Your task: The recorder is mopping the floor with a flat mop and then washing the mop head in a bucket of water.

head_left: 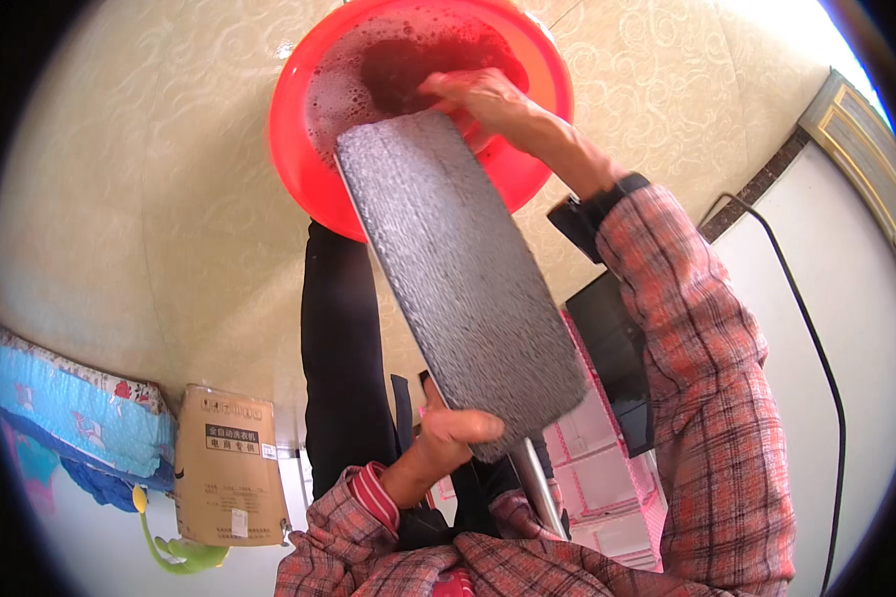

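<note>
A flat mop with a grey, fuzzy rectangular pad (458, 269) slants across the middle, pad side up. My left hand (443, 443) grips its near end, with the thumb on top of the pad and the other fingers mostly hidden. The mop's metal pole (538, 488) runs down toward my body. At the pad's far end is my right hand (483, 99), its fingers stretched out and apart over a red basin (304, 169). Some of those fingers are partly hidden or slightly blurred. Dark, foamy water (388, 70) fills the basin.
Patterned beige tiles (169, 179) cover the floor. A cardboard box (231, 463) and a blue quilted cover (80, 398) are at the lower left. Pink-and-white shelving (592, 458) stands at the lower right. A black cable (816, 338) curves along the right side.
</note>
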The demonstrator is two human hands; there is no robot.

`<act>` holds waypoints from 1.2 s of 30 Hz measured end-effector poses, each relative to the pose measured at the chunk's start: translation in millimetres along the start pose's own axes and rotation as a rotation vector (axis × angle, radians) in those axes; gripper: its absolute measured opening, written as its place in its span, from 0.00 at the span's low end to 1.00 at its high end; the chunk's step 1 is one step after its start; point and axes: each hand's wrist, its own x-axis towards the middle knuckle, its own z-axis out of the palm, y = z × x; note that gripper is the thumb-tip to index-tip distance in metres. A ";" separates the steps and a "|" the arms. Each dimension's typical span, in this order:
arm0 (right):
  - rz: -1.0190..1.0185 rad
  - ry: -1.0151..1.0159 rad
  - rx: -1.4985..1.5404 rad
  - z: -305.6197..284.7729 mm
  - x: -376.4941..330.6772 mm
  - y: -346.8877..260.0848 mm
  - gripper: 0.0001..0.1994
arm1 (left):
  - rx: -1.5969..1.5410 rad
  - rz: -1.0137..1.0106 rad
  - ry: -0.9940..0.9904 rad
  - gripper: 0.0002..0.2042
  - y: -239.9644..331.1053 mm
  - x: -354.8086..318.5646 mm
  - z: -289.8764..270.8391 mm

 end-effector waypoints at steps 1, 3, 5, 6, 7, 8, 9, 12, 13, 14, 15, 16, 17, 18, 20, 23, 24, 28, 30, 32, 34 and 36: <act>-0.035 0.149 -0.140 -5.0 -9.5 -3.9 0.16 | -0.013 0.022 0.017 0.31 1.6 1.5 -1.3; -0.209 0.302 -0.136 -4.4 -41.6 -11.1 0.15 | -0.048 0.088 0.026 0.29 6.6 6.8 -3.6; -0.416 0.234 -0.056 18.1 -99.9 -22.0 0.14 | -0.091 0.151 0.063 0.28 12.4 7.9 -3.3; -0.489 0.168 -0.124 28.0 -132.7 -30.9 0.13 | -0.187 0.190 0.074 0.26 14.4 10.1 3.0; -0.594 0.099 -0.195 36.8 -163.3 -37.5 0.14 | -0.281 0.228 0.073 0.25 15.5 13.6 9.3; -0.706 0.029 -0.260 47.5 -188.3 -46.0 0.14 | -0.365 0.184 0.038 0.21 12.8 14.1 5.6; -0.656 -0.012 -0.213 55.4 -207.4 -61.0 0.16 | -0.192 0.277 0.064 0.22 7.6 11.9 0.3; -0.599 -0.044 -0.193 73.7 -221.7 -66.1 0.19 | 0.772 0.469 0.322 0.31 7.6 12.4 -2.6; -0.604 -0.042 -0.208 79.7 -221.3 -60.2 0.20 | 0.215 0.299 0.250 0.34 10.8 15.9 1.2; -0.605 -0.040 -0.208 84.0 -219.3 -54.6 0.20 | -0.335 0.116 0.169 0.36 15.2 18.8 5.4; -0.652 -0.049 -0.286 85.9 -216.1 -48.0 0.22 | -0.362 0.020 0.139 0.40 24.2 19.9 13.6; -0.698 -0.059 -0.365 87.3 -213.1 -42.6 0.23 | -0.362 0.020 0.139 0.40 22.8 23.6 11.7; -0.682 -0.060 -0.420 88.4 -210.8 -39.0 0.24 | -0.373 0.069 0.122 0.40 19.5 27.7 8.5; -0.692 -0.063 -0.413 89.9 -205.7 -40.1 0.24 | -0.377 0.127 0.111 0.40 20.1 29.8 4.2; -0.690 -0.082 -0.471 91.1 -197.5 -43.4 0.26 | -0.413 0.144 0.112 0.40 23.1 30.7 -2.2; -0.686 -0.057 -0.529 94.5 -197.0 -40.0 0.28 | -0.349 0.180 0.139 0.39 20.7 34.8 -6.1; -0.672 -0.030 -0.559 94.6 -198.7 -40.6 0.28 | -0.390 0.165 0.175 0.39 18.9 34.8 -5.4; -0.657 -0.092 -0.560 89.9 -199.2 -50.6 0.29 | -0.609 0.185 -0.115 0.37 12.2 32.1 -8.8; -0.462 -0.013 -0.479 86.7 -198.4 -59.2 0.30 | -0.512 0.241 0.056 0.36 10.0 30.7 2.5; -0.489 -0.030 -0.497 85.6 -199.3 -63.9 0.29 | -0.414 0.305 0.227 0.35 11.5 26.3 17.3; -0.520 -0.051 -0.640 86.9 -200.9 -64.1 0.30 | -0.353 0.303 0.218 0.32 13.8 23.4 25.4; -0.514 -0.077 -0.656 78.7 -196.3 -66.7 0.29 | -0.361 0.407 0.240 0.28 10.0 27.9 24.9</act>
